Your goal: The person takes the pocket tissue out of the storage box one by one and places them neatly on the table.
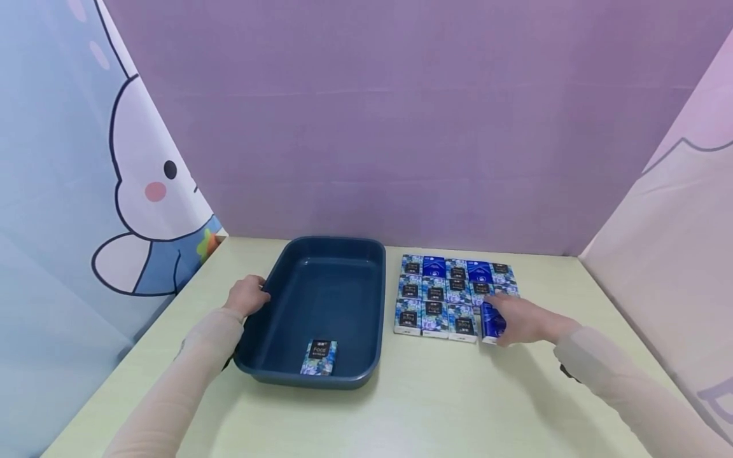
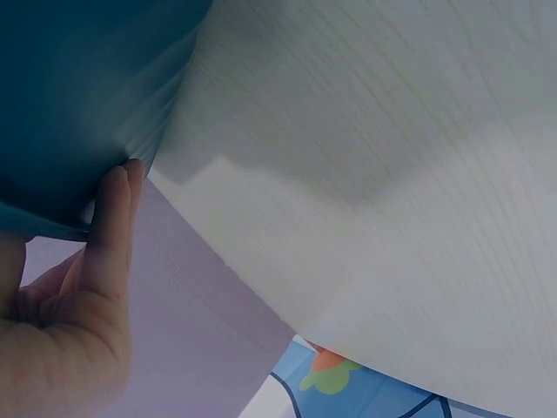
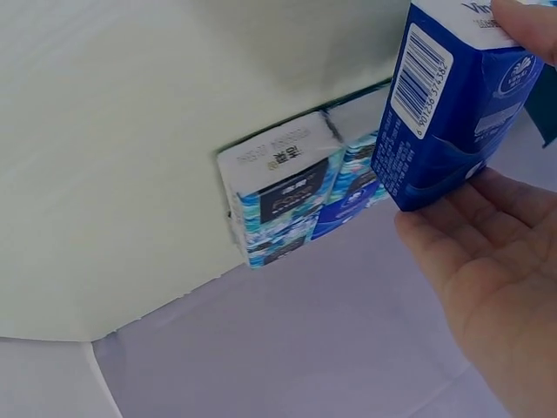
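In the head view my left hand (image 1: 246,296) grips the left rim of a dark blue plastic basin (image 1: 303,381). Its fingers press against the outside wall in the left wrist view, with the thumb mostly hidden. One floral tissue pack (image 1: 319,357) lies inside the basin near the front wall. My right hand (image 1: 518,320) holds a solid blue tissue pack (image 3: 452,122) between thumb and fingers, at the front right of the rows. The right wrist view shows that pack's barcode side, tilted above the other packs.
Right of the basin, several tissue packs stand in tight rows, mostly floral (image 1: 434,317), with blue ones (image 1: 433,267) in the back row. They rest on a pale table (image 1: 435,407). A purple backdrop (image 1: 401,127) rises behind, with printed cloth (image 1: 51,210) at the sides.
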Demonstrator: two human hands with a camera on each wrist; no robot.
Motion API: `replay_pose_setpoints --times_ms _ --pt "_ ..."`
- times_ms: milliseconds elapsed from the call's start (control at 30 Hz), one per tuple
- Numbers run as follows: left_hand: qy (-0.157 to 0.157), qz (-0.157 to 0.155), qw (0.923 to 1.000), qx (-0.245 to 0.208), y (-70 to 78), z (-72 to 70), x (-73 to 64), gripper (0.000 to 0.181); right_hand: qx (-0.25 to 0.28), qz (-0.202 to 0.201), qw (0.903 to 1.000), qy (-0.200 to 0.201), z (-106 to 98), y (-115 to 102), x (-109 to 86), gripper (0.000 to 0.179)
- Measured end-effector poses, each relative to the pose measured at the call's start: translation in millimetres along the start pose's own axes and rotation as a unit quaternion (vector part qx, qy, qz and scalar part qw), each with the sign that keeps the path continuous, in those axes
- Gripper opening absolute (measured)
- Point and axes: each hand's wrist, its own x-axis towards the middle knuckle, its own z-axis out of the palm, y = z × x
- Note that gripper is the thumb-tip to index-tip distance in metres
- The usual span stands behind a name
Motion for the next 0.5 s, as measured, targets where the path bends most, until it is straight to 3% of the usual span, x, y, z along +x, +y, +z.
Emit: replay_pose_setpoints --times_ms 500 --pt "0.002 0.001 1.0000 0.003 1.1 -0.6 -1.6 0.042 0.018 0.001 0.9988 -0.046 20 7 -0.6 0.086"
